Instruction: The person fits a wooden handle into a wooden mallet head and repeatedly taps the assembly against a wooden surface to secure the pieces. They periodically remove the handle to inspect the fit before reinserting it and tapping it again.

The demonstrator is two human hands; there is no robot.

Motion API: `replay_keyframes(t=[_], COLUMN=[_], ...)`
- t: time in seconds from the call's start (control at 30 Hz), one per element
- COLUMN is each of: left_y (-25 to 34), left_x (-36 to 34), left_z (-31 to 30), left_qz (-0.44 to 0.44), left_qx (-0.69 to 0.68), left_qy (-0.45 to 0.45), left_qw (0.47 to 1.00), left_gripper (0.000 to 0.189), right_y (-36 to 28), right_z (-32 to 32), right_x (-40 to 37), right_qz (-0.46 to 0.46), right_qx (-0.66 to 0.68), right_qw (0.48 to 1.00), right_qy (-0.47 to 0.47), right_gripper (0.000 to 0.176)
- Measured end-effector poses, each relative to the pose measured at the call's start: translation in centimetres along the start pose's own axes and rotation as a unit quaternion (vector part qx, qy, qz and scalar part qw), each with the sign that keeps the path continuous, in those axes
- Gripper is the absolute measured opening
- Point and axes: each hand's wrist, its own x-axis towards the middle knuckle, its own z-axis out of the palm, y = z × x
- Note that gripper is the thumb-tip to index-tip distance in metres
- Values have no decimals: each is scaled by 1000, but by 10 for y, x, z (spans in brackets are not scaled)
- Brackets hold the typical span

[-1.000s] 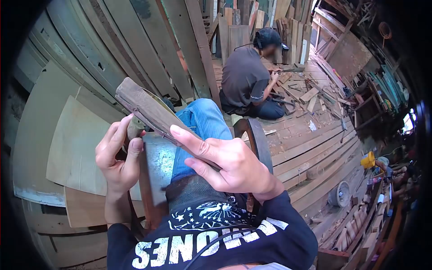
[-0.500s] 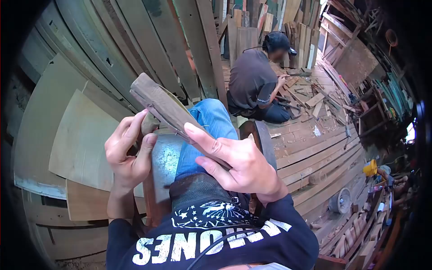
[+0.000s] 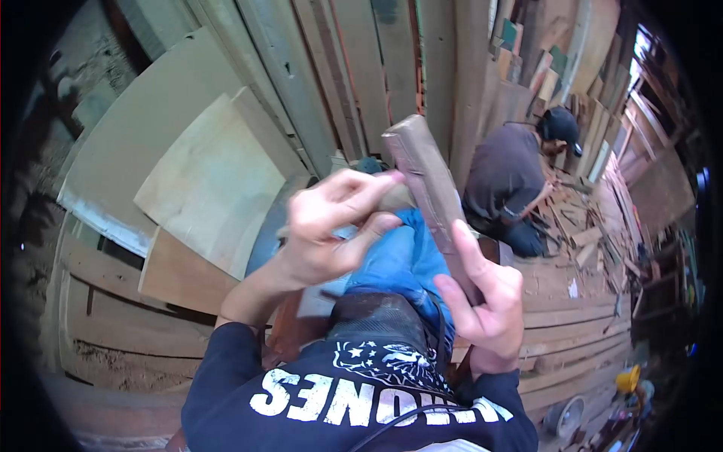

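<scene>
Brown wood fills my feed off centre toward two o'clock: the block [image 3: 426, 188], tilted, its far end pointing to eleven. My right hand [image 3: 488, 301] grips its near end, thumb opposite fingers. My left hand [image 3: 335, 226] pinches narrowly around a blurred stub [image 3: 398, 199] at the block's nine-o'clock side.

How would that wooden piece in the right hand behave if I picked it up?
The wooden piece probably feels stiff, jutting straight out from the right hand. Its flat faces suggest little rolling. Held between fingers and thumb, it's likely fairly light.
</scene>
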Motion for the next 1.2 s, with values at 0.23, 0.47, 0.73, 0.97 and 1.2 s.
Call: replay_keyframes(t=[0.23,0.47,0.73,0.97,1.2], left_y=[1,-3,-3,-3,-3], left_x=[0,0,1,-1,1], left_z=[0,-3,2,-2,-4], left_qz=[8,9,39,-21,-34], left_qx=[-15,-23,-9,-32,-43], left_qy=[19,32,45,20,17], left_qw=[1000,999,998,999,998], left_gripper=[45,48,45,37,35], right_y=[4,6,7,7,7], right_z=[3,4,5,6,7], right_x=[-1,1,0,1,2], right_qz=[-24,-54,-38,-47,-49], right_qx=[0,-9,9,3,-1], right_qw=[1000,998,999,999,999], right_qy=[11,15,28,25,18], right_gripper=[63,63,63,63,62])
